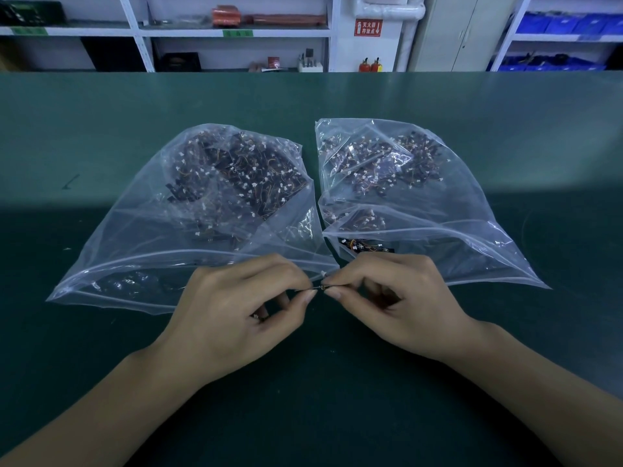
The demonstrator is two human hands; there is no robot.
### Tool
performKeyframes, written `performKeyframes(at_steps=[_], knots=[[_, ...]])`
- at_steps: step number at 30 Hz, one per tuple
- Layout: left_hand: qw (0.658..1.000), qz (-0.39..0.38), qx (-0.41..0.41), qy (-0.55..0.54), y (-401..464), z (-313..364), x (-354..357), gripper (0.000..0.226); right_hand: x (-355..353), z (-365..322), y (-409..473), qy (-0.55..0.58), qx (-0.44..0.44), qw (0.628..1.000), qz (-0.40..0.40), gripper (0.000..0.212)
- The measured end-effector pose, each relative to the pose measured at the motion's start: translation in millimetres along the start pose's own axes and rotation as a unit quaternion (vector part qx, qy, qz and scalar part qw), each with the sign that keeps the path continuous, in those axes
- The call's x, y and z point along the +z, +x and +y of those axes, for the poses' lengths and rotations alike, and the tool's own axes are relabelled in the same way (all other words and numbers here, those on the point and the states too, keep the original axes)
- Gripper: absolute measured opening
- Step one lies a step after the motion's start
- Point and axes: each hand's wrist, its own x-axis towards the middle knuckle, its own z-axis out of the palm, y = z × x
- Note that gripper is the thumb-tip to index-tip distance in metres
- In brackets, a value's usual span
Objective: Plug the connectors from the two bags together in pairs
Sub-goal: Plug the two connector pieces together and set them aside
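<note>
Two clear plastic bags lie side by side on the green table, mouths toward me. The left bag [141, 237] and the right bag [472, 217] each hold several small wired connectors with white plugs and dark parts. In front of the bags, my left hand [236, 308] and my right hand [391, 298] meet fingertip to fingertip. Each pinches one end of a tiny connector pair [320, 287] between thumb and forefinger, the two pieces touching. Whether they are fully mated is too small to tell. A few connectors [362, 246] lie just inside the right bag's mouth.
The green table [303, 382] stretches wide around the bags, its far edge at the back. Behind it stand white shelves [236, 32] with boxes and blue bins [566, 25]. A small dark mark [70, 182] shows on the mat at left.
</note>
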Motion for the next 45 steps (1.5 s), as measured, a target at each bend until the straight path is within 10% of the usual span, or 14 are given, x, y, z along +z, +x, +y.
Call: performKeyframes(at_steps=[18,38,45], knots=[[0.998,0.025,-0.023,0.059,-0.8,-4.8,-2.5,0.050,-18.1,-3.8,4.9,-0.101,0.120,0.984,0.089,0.010],[0.988,-0.102,-0.095,0.058,-7.2,-22.2,-16.0,0.091,-26.0,12.5,6.3,-0.324,0.163,0.931,-0.030,0.009],[0.979,-0.174,-0.106,0.028,-6.0,-25.6,-24.6,0.061,-22.9,12.6,5.2,-0.269,0.195,0.943,-0.013,0.013]])
